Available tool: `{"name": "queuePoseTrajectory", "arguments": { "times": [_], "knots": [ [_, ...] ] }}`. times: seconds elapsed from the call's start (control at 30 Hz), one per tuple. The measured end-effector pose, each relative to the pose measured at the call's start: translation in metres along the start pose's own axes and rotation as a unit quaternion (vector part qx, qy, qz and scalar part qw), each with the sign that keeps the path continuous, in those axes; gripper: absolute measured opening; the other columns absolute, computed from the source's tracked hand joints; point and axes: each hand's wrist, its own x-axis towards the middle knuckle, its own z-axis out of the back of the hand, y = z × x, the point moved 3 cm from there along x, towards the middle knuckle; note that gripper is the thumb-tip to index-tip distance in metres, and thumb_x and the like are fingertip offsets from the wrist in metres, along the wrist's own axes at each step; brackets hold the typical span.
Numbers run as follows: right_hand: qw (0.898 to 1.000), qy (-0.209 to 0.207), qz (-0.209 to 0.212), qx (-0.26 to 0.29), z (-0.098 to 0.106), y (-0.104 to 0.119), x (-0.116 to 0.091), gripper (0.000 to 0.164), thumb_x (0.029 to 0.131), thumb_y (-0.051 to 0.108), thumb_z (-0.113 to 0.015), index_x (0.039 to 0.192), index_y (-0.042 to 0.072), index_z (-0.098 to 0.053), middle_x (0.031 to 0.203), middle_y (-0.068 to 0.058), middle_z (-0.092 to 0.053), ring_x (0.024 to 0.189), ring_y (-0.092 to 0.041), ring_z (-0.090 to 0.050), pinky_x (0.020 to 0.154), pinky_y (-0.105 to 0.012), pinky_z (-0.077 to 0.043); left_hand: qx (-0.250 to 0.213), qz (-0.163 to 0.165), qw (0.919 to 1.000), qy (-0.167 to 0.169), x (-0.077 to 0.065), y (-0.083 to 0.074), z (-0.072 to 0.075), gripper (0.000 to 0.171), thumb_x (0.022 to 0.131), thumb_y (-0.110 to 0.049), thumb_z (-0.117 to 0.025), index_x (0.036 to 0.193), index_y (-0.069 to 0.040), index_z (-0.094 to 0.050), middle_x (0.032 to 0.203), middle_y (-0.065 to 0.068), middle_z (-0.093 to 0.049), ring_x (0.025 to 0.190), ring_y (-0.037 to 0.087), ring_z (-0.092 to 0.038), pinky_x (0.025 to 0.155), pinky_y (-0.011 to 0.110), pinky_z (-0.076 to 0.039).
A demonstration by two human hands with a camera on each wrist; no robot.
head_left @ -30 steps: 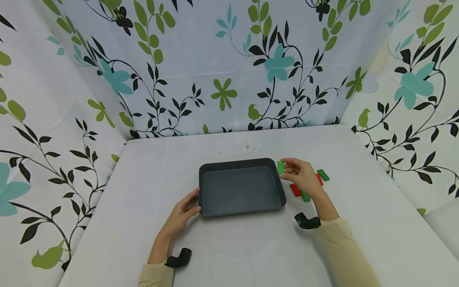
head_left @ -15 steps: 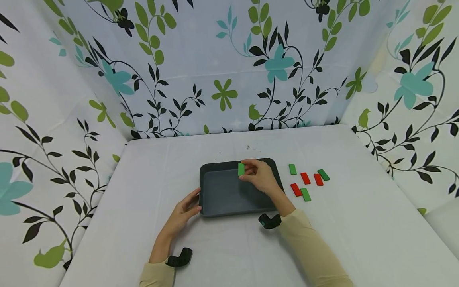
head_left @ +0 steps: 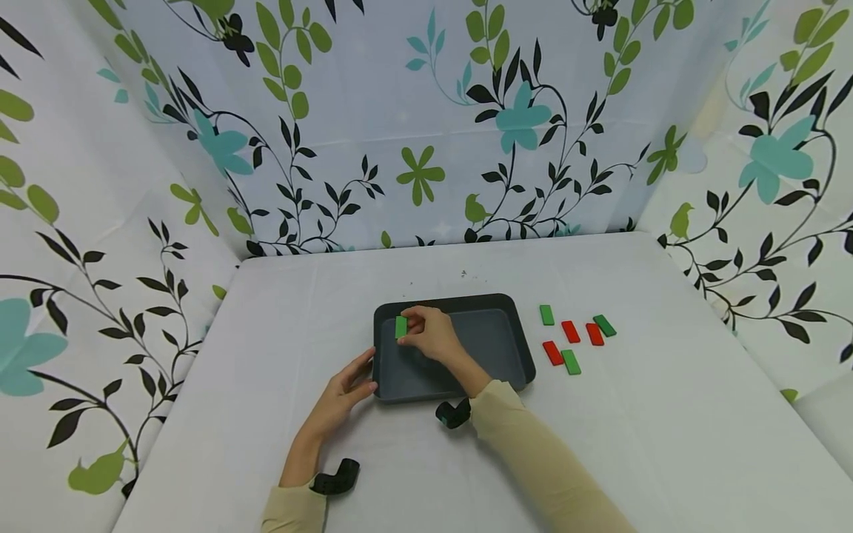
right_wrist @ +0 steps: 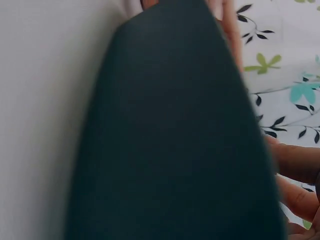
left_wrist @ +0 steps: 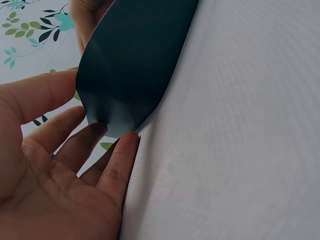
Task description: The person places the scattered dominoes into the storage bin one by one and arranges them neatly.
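Green block [head_left: 401,327] over the tray [head_left: 489,337], left end, pinched by our right hand [head_left: 432,334], thumb against fingers | our left hand [head_left: 340,396], fingers spread, touches the tray's left side | we look mid-placing; next seems to want lowering, then release

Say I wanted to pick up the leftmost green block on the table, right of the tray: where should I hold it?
I'd pinch the leftmost green block mid-length across its two long edges, coming from above. It lies flat and is longer than it is wide; gaps separate it from the tray and the nearest red block, so both edges look free.
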Motion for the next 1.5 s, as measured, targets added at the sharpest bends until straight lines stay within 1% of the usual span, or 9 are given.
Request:
{"name": "queuePoseTrajectory", "arguments": {
  "times": [0.07, 0.13, 0.37, 0.67, 0.9, 1.1, 1.23, 1.37, 1.5],
  "knots": [
    [1.000, 0.012, -0.004, -0.008, -0.008, -0.001, 0.001, 0.047, 0.078, 0.008, -0.082, 0.122, 0.003, -0.067, 0.103, -0.011, -0.067, 0.087, -0.020, -0.067, 0.073, -0.026, -0.056, 0.004, -0.005, 1.0000, 0.003, 0.001, 0.000, -0.001, 0.066, 0.097, -0.011, -0.059, 0.154, -0.003, -0.026, 0.162, 0.019, -0.020, 0.150, 0.038, -0.016, 0.112, 0.020, -0.035],
    [0.999, 0.025, -0.008, -0.020, -0.015, -0.002, 0.002, 0.048, 0.077, 0.007, -0.082, 0.122, 0.002, -0.066, 0.102, -0.010, -0.067, 0.086, -0.019, -0.068, 0.073, -0.026, -0.057, 0.007, -0.006, 0.9999, 0.005, 0.001, 0.000, -0.001, 0.066, 0.097, -0.012, -0.059, 0.154, -0.003, -0.026, 0.162, 0.019, -0.019, 0.149, 0.039, -0.016, 0.113, 0.022, -0.034],
    [0.996, 0.037, 0.008, -0.082, -0.029, -0.006, 0.002, 0.048, 0.074, 0.004, -0.083, 0.119, -0.001, -0.068, 0.095, -0.010, -0.070, 0.080, -0.016, -0.069, 0.072, -0.024, -0.056, -0.007, 0.010, 0.9999, 0.006, 0.004, -0.001, -0.004, 0.066, 0.096, -0.010, -0.060, 0.154, -0.006, -0.028, 0.162, 0.015, -0.021, 0.150, 0.033, -0.017, 0.103, 0.008, -0.036],
    [0.984, 0.059, 0.006, -0.168, -0.036, -0.006, 0.000, 0.048, 0.075, 0.014, -0.086, 0.119, 0.004, -0.070, 0.106, -0.009, -0.069, 0.096, -0.020, -0.061, 0.083, -0.032, -0.053, -0.007, 0.007, 0.9999, 0.014, 0.004, -0.003, -0.004, 0.066, 0.097, -0.011, -0.059, 0.155, -0.006, -0.026, 0.162, 0.017, -0.018, 0.150, 0.036, -0.015, 0.102, 0.008, -0.036],
    [0.975, 0.064, -0.004, -0.215, -0.040, -0.005, -0.001, 0.051, 0.075, 0.022, -0.087, 0.121, 0.011, -0.070, 0.109, -0.008, -0.063, 0.096, -0.019, -0.059, 0.083, -0.034, -0.053, -0.006, -0.001, 0.9998, 0.017, 0.004, -0.003, -0.004, 0.066, 0.097, -0.012, -0.059, 0.154, -0.004, -0.026, 0.162, 0.018, -0.017, 0.150, 0.038, -0.015, 0.105, 0.010, -0.035],
    [0.977, 0.064, -0.009, -0.201, -0.039, -0.006, -0.001, 0.057, 0.074, 0.023, -0.087, 0.126, 0.013, -0.067, 0.108, -0.007, -0.062, 0.095, -0.019, -0.059, 0.080, -0.033, -0.052, -0.007, 0.002, 0.9999, 0.016, 0.004, -0.002, -0.004, 0.066, 0.097, -0.011, -0.059, 0.154, -0.005, -0.026, 0.162, 0.017, -0.018, 0.150, 0.037, -0.015, 0.102, 0.007, -0.035],
    [0.981, 0.061, 0.003, -0.186, -0.034, -0.004, -0.004, 0.060, 0.074, 0.023, -0.087, 0.128, 0.012, -0.065, 0.108, -0.008, -0.063, 0.094, -0.018, -0.058, 0.078, -0.031, -0.051, -0.012, 0.003, 0.9999, 0.011, 0.004, -0.001, -0.003, 0.066, 0.097, -0.009, -0.059, 0.154, -0.005, -0.026, 0.163, 0.015, -0.019, 0.150, 0.036, -0.016, 0.101, 0.007, -0.037],
    [0.987, 0.056, 0.023, -0.148, -0.022, 0.000, -0.011, 0.061, 0.074, 0.020, -0.087, 0.129, 0.010, -0.064, 0.106, -0.011, -0.062, 0.084, -0.016, -0.059, 0.071, -0.026, -0.051, -0.010, 0.002, 0.9999, 0.011, 0.003, -0.001, -0.002, 0.066, 0.097, -0.010, -0.059, 0.155, -0.006, -0.026, 0.163, 0.015, -0.018, 0.150, 0.037, -0.016, 0.101, 0.010, -0.038],
    [0.991, 0.060, 0.043, -0.110, 0.000, 0.006, -0.020, 0.061, 0.075, 0.017, -0.085, 0.131, 0.009, -0.062, 0.109, -0.015, -0.060, 0.077, -0.015, -0.060, 0.068, -0.024, -0.052, -0.003, 0.003, 1.0000, 0.008, 0.001, -0.001, 0.001, 0.066, 0.098, -0.012, -0.058, 0.155, -0.007, -0.026, 0.163, 0.015, -0.018, 0.150, 0.037, -0.016, 0.102, 0.011, -0.037]
  ]
}}
